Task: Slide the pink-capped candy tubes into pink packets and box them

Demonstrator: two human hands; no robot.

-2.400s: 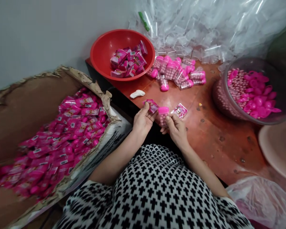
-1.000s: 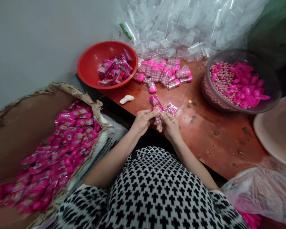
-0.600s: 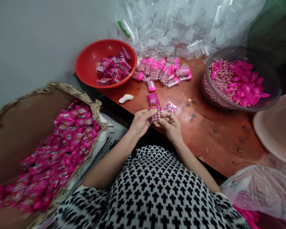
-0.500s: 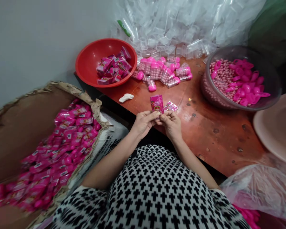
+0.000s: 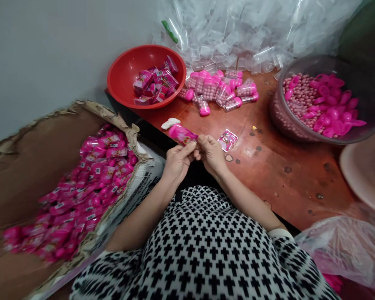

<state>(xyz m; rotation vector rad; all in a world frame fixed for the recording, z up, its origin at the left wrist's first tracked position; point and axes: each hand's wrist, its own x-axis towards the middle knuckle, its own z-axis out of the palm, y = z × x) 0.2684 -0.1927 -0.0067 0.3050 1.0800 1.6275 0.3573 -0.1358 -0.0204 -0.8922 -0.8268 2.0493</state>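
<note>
- Both hands pinched one pink-wrapped tube [image 5: 183,134] over the near edge of the table [image 5: 284,187]. The left hand [image 5: 176,160] and right hand [image 5: 211,152] had fingertips pressed on its near end, and it lay sideways.
- It looked light and stiff under a slick film, so it would slip easily. It seemed best gripped across the middle.
- The red bowl [image 5: 112,79] held pink wrappers [image 5: 156,81].
- The clear tub [image 5: 278,112] held pink beads [image 5: 300,98] and caps [image 5: 334,112].
- The cardboard box [image 5: 34,141] held wrapped tubes [image 5: 90,179] in a loose heap.

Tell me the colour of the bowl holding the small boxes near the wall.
The bowl is red, inside and out; the head view shows it plainly.
</note>
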